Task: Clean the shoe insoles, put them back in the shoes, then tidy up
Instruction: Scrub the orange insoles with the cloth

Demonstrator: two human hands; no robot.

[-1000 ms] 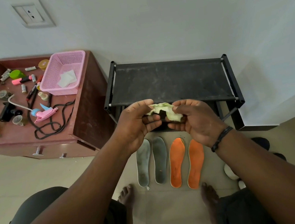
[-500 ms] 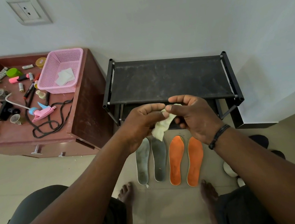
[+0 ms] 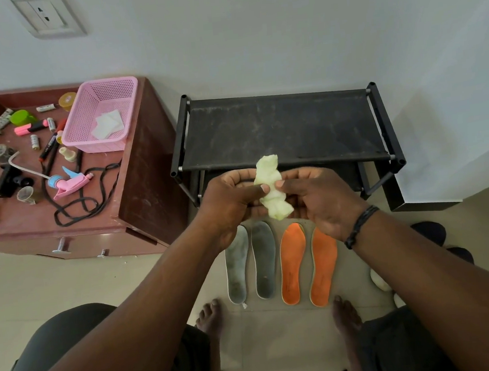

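At nine o'clock the brown counter carries a pink basket and a pink spray head among small clutter. At centre the left hand and right hand both pinch a crumpled pale cloth between thumb and fingers (held roughly upright) before the black shoe rack. Toward six o'clock on the floor lie two grey insoles, and just beside them two orange insoles.
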